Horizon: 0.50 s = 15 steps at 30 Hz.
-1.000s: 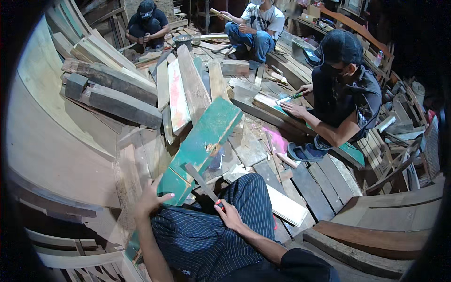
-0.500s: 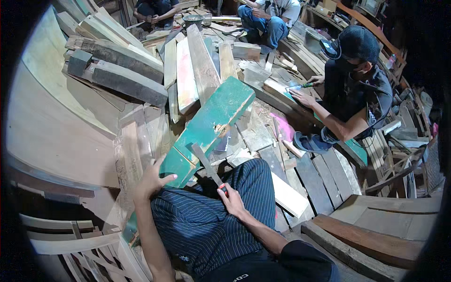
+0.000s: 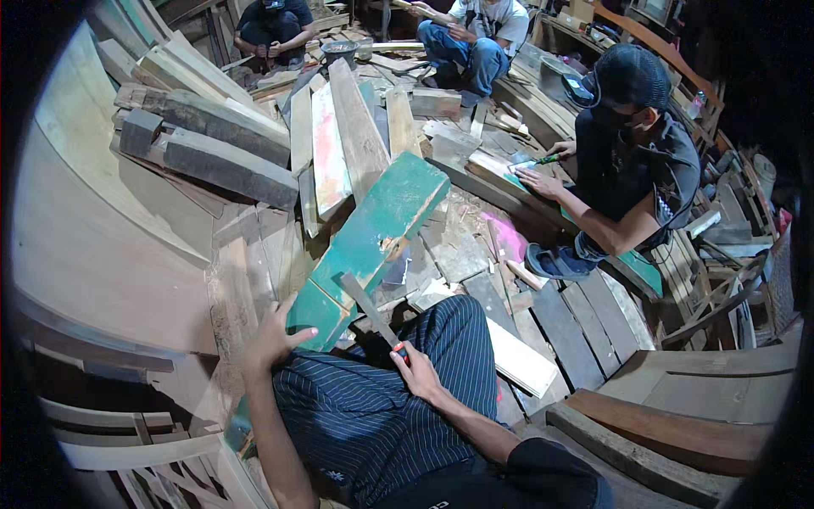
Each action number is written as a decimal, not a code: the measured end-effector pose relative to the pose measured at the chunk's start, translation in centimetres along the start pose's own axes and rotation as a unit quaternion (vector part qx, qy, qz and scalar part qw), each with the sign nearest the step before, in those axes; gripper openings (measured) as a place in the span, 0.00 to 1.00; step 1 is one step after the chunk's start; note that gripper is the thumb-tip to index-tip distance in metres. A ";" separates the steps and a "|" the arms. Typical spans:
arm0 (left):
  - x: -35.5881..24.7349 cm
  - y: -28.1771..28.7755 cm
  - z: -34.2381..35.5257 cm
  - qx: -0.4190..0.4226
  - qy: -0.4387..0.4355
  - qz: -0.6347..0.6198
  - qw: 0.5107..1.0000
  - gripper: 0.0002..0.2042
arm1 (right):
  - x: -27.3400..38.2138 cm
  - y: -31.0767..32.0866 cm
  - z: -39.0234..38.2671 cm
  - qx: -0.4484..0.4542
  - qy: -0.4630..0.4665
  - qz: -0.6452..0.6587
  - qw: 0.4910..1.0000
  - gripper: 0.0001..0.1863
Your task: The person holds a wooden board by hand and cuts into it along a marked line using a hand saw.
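A thick wooden board [image 3: 373, 216] with worn green paint slants away from my lap, its far end resting near other timber. Bare wood shows along its right edge, and a cut line crosses its near part. My left hand [image 3: 275, 338] grips the near end, thumb on the painted face; its other fingers are partly hidden. My right hand [image 3: 417, 373] is closed round the red and black handle of a long, flat-bladed metal tool [image 3: 366, 303]. The blade's tip lies over the board's right edge, close to the cut line; whether it touches cannot be made out.
Planks and beams [image 3: 229, 165] are heaped at the left and ahead. On the right a crouching co-worker [image 3: 632, 170] works a green-handled tool on another board [image 3: 496, 174]. Two more people sit farther back. A white board [image 3: 519, 358] lies beside my right knee.
The green board's far end has dropped slightly toward me and left. Both hands and the blade have shifted a little with it, still holding the same things. The whole view has also shifted slightly.
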<state>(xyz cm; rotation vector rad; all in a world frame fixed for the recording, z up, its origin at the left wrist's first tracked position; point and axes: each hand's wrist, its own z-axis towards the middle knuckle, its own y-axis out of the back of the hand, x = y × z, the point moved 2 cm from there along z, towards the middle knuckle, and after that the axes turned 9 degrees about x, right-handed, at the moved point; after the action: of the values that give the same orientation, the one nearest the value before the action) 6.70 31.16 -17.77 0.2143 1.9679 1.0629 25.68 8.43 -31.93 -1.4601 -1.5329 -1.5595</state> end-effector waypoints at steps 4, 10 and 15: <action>-0.5 0.1 0.3 0.015 0.010 -0.001 1.000 0.43 | -0.6 -0.1 0.2 -0.029 0.038 0.002 0.999 0.15; 0.5 0.1 0.3 0.022 0.002 -0.016 1.000 0.42 | 0.1 -0.1 0.2 -0.009 0.016 -0.009 1.000 0.15; 0.3 0.1 0.3 0.034 -0.001 -0.027 0.999 0.42 | 0.0 0.0 0.2 -0.004 0.016 -0.001 1.000 0.15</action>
<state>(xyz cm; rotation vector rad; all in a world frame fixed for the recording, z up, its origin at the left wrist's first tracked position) 6.77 31.53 -17.95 0.1986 1.9998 0.9613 25.75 8.59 -32.00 -1.4315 -1.5125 -1.5848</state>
